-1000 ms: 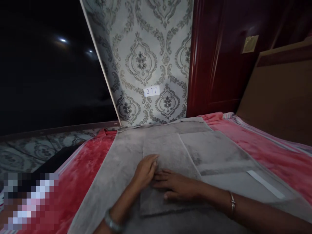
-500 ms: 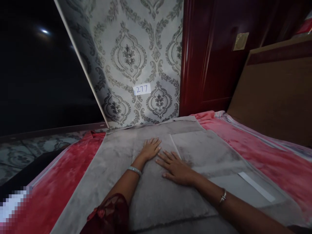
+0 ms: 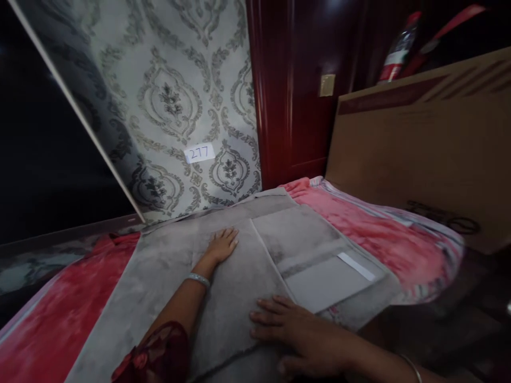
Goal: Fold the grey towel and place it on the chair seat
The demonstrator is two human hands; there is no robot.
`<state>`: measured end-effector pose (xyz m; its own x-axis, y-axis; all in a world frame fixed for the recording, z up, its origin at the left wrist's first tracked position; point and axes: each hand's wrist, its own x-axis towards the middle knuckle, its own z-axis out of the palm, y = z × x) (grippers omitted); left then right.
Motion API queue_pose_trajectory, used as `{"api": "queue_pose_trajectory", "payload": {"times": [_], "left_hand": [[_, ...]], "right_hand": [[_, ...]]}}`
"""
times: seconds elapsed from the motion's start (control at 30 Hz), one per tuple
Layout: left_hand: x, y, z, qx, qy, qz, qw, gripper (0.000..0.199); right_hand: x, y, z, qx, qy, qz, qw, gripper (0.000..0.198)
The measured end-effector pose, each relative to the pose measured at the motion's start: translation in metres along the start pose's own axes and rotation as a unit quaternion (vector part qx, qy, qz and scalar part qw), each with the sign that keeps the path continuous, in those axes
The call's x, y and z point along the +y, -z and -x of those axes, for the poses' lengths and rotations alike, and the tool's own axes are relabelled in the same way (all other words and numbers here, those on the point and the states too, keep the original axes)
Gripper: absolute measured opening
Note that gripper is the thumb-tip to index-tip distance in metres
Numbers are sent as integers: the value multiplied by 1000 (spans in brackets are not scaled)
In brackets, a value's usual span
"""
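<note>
- Left grip (image 3: 222,247): fingers spread, holding nothing, laid on the grey cloth (image 3: 235,287).
- Right grip (image 3: 293,330): fingers spread, holding nothing, nearer the camera than the left grip; contact unclear.
- Grey cloth: spread beneath both grips, over a red blanket (image 3: 80,298).
- Smooth grey panel (image 3: 327,284): just beyond the right grip, white strip (image 3: 356,266) at its far side.

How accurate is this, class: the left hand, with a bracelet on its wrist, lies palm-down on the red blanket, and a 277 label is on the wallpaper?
One detail is wrong: the head view shows the left hand palm-down on grey plush fabric, not the red blanket. The rest stands.
</note>
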<state>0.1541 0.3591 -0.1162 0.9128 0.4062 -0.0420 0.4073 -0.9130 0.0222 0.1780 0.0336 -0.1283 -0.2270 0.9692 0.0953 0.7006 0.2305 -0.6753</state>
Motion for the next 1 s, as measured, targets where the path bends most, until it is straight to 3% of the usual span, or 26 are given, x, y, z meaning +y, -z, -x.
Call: {"api": "queue_pose_trajectory", "payload": {"times": [0.1,0.17,0.27,0.37,0.47,0.63,1.0], "left_hand": [[19,9,3,13,1,-16,1000,58],[39,10,7,28,-18,-20,999,60],[71,1,18,27,-62,-24,997,62],[91,-14,27,49,-73,-37,995,65],[96,-24,31,93,-71,-51,992,64],[94,-26,30,106,-72,-61,990,63],[94,-28,28,112,-71,-81,988,63]], "right_hand": [[10,5,27,137,-5,-24,990,53],[30,15,51,280,-56,-17,958,45],[69,34,95,461,-185,11,868,38],[102,54,136,562,-291,52,773,34],[122,68,161,556,-385,90,731,37],[133,74,170,452,-466,149,746,36],[146,87,165,401,-510,174,741,33]]}}
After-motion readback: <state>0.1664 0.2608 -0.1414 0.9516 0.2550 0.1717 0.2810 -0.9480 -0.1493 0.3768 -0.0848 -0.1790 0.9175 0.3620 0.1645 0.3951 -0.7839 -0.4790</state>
